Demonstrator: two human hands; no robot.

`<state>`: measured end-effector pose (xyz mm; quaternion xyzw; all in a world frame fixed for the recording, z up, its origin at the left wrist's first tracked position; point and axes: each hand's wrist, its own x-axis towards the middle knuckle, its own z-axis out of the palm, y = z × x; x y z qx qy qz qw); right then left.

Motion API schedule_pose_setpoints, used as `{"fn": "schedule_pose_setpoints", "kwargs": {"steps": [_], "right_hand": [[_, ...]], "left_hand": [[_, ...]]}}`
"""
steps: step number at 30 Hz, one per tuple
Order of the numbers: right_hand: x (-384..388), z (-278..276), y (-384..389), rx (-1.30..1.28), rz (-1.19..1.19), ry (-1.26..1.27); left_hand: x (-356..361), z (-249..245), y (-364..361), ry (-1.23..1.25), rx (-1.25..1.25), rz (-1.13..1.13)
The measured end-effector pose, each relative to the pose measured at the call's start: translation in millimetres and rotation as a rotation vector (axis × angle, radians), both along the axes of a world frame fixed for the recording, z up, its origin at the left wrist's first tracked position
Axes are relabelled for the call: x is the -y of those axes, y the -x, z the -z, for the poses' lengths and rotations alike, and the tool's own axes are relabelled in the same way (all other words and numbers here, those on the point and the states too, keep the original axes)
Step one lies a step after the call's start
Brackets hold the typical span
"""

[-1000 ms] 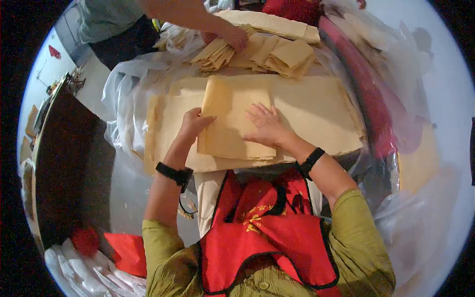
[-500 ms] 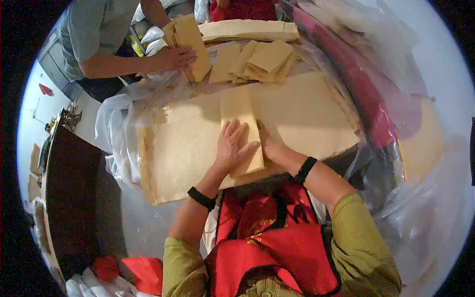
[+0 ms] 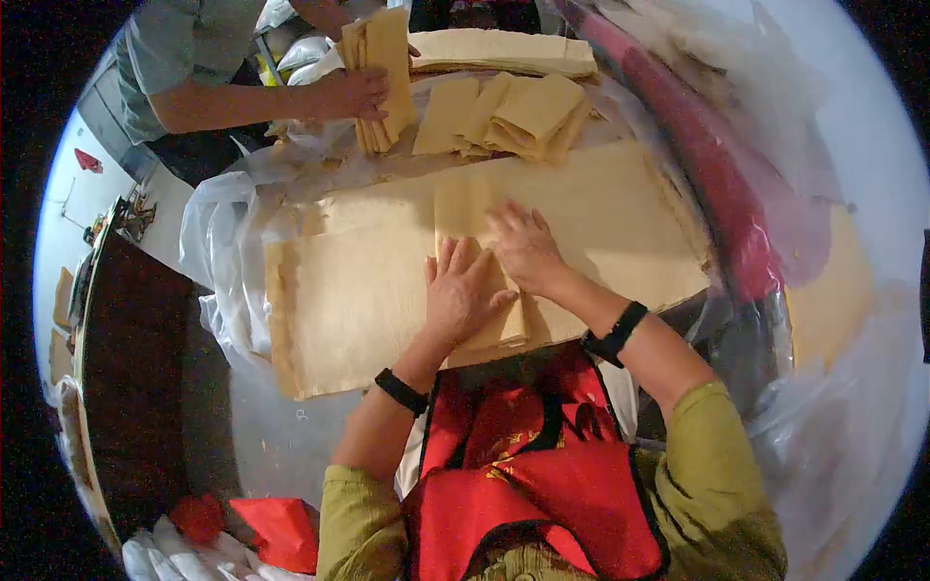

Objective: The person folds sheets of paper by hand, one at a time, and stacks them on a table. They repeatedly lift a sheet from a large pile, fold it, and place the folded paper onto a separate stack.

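Note:
A pale yellow, paper-like sheet, folded into a long narrow strip [image 3: 459, 205], lies across a wide stack of similar sheets [image 3: 344, 310]. My left hand [image 3: 465, 295] rests flat on the strip's lower part, palm down with fingers spread. To its right, my right hand [image 3: 528, 254] lies palm down along the strip's right side, fingers stretched out and pointing away from me. Neither hand grips anything. The surface under both palms is hidden.
Several folded yellow pieces [image 3: 528, 116] lie beyond the stack, with a thick folded bundle [image 3: 499, 50] behind them. A co-worker's hand [image 3: 363, 94] holds an upright bunch of folded sheets [image 3: 389, 73] at upper left. Clear plastic [image 3: 218, 232] and a red roll [image 3: 717, 203] flank the stack.
My right hand has risen from beside the strip's right edge onto it, farther from me. My left hand stays nearly in place. The co-worker's bunch stands more upright.

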<state>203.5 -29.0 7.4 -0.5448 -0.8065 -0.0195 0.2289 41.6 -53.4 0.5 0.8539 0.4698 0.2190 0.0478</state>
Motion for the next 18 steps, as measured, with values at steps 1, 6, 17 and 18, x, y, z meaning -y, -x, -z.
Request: {"fn": "schedule_pose_setpoints", "kwargs": {"steps": [1, 6, 17, 18], "right_hand": [[-1.3, 4.3, 3.3, 0.006, 0.019, 0.062], [-1.2, -1.6, 8.2, 0.120, -0.012, 0.142], [41.1, -19.1, 23.9, -0.787, -0.014, 0.443], [44.3, -21.0, 21.5, -0.882, -0.015, 0.551]], "left_hand": [[0.2, 0.2, -0.4, -0.001, -0.018, -0.009], [-15.6, 11.3, 8.7, -0.034, 0.411, -0.133], [-10.3, -16.8, 29.9, 0.912, 1.590, -0.277], [-6.5, -16.4, 31.0, 0.904, 1.646, -0.266]]}}
